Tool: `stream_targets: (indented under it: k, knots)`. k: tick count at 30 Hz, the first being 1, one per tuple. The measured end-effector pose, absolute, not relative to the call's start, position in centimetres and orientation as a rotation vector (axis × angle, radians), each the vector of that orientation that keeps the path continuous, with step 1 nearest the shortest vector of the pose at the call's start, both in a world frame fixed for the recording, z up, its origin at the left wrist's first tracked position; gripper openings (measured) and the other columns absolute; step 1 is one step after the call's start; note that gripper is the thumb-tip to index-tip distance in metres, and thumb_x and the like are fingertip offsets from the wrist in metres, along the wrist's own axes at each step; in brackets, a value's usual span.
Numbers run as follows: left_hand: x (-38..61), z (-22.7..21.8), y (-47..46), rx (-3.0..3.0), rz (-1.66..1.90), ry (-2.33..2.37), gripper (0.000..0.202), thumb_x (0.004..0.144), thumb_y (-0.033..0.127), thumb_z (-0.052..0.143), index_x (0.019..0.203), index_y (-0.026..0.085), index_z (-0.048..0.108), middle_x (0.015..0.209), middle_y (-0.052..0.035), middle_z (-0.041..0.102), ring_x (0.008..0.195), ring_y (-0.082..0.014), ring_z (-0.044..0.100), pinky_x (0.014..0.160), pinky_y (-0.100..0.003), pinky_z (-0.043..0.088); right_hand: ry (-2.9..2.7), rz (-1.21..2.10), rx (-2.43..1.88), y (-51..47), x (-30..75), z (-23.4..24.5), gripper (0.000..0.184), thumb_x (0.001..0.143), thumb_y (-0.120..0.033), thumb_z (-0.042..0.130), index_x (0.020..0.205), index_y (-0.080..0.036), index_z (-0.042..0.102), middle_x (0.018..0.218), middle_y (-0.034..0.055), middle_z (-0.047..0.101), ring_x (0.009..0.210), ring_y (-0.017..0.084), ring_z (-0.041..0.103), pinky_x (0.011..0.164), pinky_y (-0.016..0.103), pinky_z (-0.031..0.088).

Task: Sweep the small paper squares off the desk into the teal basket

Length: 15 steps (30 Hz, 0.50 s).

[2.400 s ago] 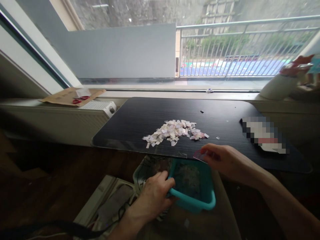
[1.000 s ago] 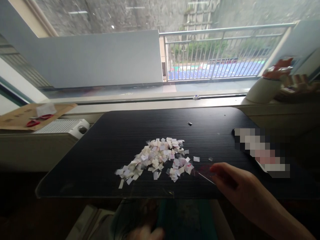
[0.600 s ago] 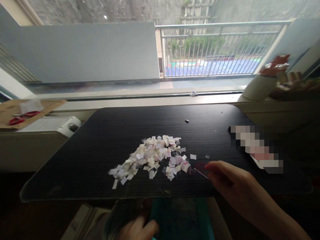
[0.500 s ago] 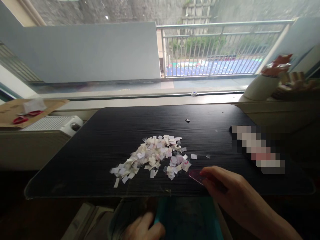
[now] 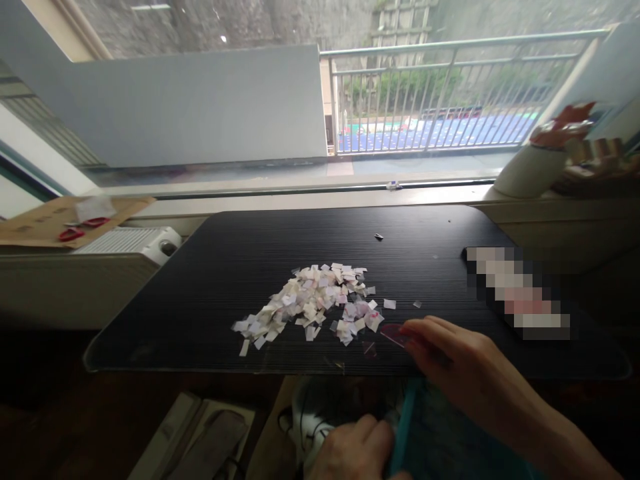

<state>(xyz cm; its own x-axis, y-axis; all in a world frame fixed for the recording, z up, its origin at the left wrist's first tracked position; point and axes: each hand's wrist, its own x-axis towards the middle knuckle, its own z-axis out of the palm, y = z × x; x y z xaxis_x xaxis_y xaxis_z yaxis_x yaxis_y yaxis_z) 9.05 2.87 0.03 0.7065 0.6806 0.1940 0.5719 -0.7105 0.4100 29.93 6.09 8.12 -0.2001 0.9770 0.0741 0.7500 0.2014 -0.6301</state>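
Observation:
A heap of small cut paper pieces point(image 5: 310, 297), white, cream and pinkish with some clear scraps, lies spread over the middle of the black table point(image 5: 190, 287). At its right side my right hand point(image 5: 465, 353) pinches a thin see-through pink sheet point(image 5: 395, 333), whose edge sits low near the tabletop. A loose clear scrap point(image 5: 369, 349) lies just left of the sheet. Below the table's front edge my left hand point(image 5: 355, 443) is closed on the rim of a teal bin point(image 5: 440, 427). The bin's lower part is out of view, and its inside is dark.
A phone-like dark object point(image 5: 520, 293), blurred out, lies at the table's right. A small metal clip-like piece point(image 5: 379, 237) is toward the back. Red-handled scissors point(image 5: 71, 234) rest on cardboard point(image 5: 35, 223) at left. A vase point(image 5: 530, 170) stands on the sill. An open box point(image 5: 190, 433) is below.
My left hand and the teal bin have shifted right under the table edge. The pink sheet has drawn slightly away from the heap, and a clear scrap now shows beside it.

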Motion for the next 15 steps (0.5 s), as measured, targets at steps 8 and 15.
stream_targets:
  k: [8,15]
  knots:
    - [9.0,0.1,2.8,2.593,0.506,0.981,0.014,0.082,0.033,0.061,0.077,0.022,0.054,0.062,0.003,0.044,0.05,-0.0148,0.044,0.044,-0.023,0.036,-2.187,0.802,-1.434,6.1,28.8,9.1,0.017,0.092,-0.023,0.046,0.094,-0.025,0.063,0.082,-0.0012,0.063,0.066,0.01,0.057,0.061,0.021,0.043]
    - [8.6,0.1,2.8,2.62,0.484,0.953,0.012,0.083,0.032,0.062,0.077,0.022,0.057,0.063,0.0025,0.046,0.051,-0.0142,0.046,0.045,-0.022,0.036,-2.123,0.692,-1.465,5.9,28.4,9.3,0.018,0.091,-0.022,0.047,0.094,-0.024,0.065,0.083,0.0009,0.066,0.067,0.011,0.06,0.062,0.02,0.045]
